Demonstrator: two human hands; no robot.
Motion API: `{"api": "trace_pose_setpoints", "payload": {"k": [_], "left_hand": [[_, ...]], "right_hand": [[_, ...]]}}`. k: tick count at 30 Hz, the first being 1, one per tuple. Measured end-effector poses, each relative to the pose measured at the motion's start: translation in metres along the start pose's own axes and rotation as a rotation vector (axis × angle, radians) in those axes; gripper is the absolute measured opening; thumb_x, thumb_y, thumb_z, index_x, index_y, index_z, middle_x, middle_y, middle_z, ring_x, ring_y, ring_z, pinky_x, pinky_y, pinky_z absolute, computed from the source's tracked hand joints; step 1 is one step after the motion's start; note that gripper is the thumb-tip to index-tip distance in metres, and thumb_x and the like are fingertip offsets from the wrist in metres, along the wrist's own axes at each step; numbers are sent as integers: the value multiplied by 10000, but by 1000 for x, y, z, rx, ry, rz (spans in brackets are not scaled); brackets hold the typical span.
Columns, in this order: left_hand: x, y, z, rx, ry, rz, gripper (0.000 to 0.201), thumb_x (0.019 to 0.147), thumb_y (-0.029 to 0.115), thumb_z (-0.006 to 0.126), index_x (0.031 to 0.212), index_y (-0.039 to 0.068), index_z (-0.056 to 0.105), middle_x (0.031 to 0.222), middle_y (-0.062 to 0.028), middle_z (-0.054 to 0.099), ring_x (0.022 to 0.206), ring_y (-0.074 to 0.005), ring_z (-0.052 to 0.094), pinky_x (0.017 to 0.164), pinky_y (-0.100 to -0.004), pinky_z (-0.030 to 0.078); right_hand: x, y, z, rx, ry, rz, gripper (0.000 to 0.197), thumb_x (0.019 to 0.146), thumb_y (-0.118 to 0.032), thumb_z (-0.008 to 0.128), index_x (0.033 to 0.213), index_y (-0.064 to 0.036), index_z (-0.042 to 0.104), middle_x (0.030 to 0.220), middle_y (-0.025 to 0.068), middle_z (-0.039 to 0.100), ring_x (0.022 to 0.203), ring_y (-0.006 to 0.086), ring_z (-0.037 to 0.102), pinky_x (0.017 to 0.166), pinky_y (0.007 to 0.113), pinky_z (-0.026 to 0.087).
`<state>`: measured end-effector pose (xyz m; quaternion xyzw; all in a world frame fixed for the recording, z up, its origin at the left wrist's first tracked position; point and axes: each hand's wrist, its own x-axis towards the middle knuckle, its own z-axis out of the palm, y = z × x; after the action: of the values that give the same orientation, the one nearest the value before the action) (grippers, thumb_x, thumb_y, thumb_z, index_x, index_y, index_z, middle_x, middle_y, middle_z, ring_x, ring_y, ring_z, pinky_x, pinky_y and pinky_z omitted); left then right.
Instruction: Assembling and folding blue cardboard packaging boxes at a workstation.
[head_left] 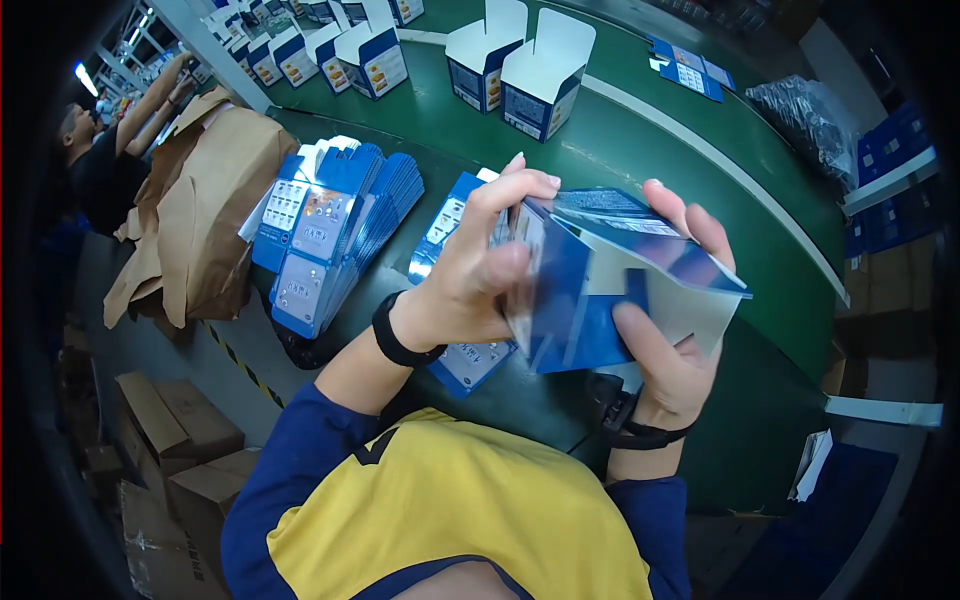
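Note:
Between my two hands is a blue and white carton (585, 300), partly folded, with its flaps standing out and its near side blurred by motion. My left hand (480, 260) grips its left side, fingers over the top edge and thumb along the side. From the right, my right hand (680, 350) holds it, thumb pressed on a blue flap and fingers behind the upper edge. Beneath them a flat blue carton blank (465, 368) lies on the green table, partly hidden by my left hand and wrist. A fanned stack of flat carton blanks (325, 235) rests to the left.
Two erected cartons (540, 95) with raised lids stand on the green conveyor (680, 190), and more line up at far left. Crumpled brown paper (205, 200) sits left of the stack. Cardboard boxes (190, 430) are on the floor. A person (110, 150) works at far left.

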<state>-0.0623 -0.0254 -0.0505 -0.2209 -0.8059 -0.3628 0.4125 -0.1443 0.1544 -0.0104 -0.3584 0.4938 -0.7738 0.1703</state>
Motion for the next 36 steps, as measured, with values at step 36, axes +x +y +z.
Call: {"api": "trace_pose_setpoints", "payload": {"k": [36], "left_hand": [[26, 30, -21, -124, -288, -160, 738, 571, 311, 856, 1209, 172, 511, 1256, -166, 450, 1171, -334, 462, 1056, -636, 151]], "right_hand": [[5, 7, -2, -575, -195, -86, 638, 656, -203, 795, 1230, -35, 573, 1117, 131, 647, 1017, 211, 623, 876, 305, 477]]}}
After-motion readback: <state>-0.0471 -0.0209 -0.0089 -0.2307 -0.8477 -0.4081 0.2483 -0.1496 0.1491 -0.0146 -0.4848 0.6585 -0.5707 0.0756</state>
